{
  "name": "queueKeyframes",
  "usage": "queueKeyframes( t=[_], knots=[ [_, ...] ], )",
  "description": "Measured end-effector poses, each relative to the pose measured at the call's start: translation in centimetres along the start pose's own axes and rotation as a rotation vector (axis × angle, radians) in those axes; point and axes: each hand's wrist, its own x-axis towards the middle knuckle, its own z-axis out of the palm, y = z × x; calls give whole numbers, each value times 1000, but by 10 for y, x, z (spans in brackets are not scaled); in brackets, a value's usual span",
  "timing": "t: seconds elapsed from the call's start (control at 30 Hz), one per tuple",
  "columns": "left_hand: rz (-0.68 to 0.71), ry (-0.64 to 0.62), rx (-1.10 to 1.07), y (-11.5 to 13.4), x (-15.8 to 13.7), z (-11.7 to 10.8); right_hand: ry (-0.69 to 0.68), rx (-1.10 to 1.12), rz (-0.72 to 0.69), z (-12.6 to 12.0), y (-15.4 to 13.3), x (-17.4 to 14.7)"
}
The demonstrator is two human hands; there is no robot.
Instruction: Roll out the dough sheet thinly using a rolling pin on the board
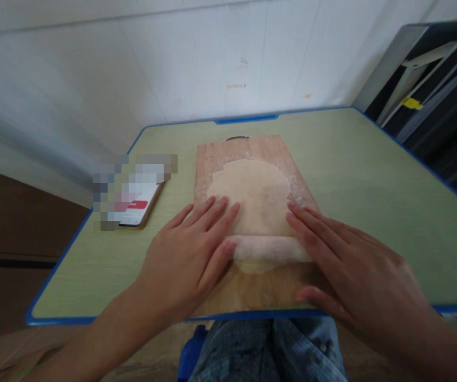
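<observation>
A thin, pale sheet of dough is spread on a wooden cutting board. Across its near part lies a whitish, floury rolling pin; both its ends are hidden by my hands. My left hand rests over the pin's left end, fingers stretched forward and slightly apart, fingertips by the dough's left edge. Over the right end lies my right hand, its fingers extended and its thumb held apart near the board's front. Neither hand wraps round the pin. A small strip of dough shows on the near side of the pin.
A light green table with blue edging carries the board. To the left lies a phone, partly blurred out. A white wall stands behind, with dark folded items at the right. My legs are below the front edge.
</observation>
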Motion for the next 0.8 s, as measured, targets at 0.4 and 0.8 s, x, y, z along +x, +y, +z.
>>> queueKeyframes(
  t=[0.4, 0.8],
  knots=[
    [-23, 138, 53, 23, -45, 13, 37, 34, -38, -4, -14, -26],
    [-41, 77, 98, 29, -47, 7, 77, 23, -79, -1, -8, -28]
  ],
)
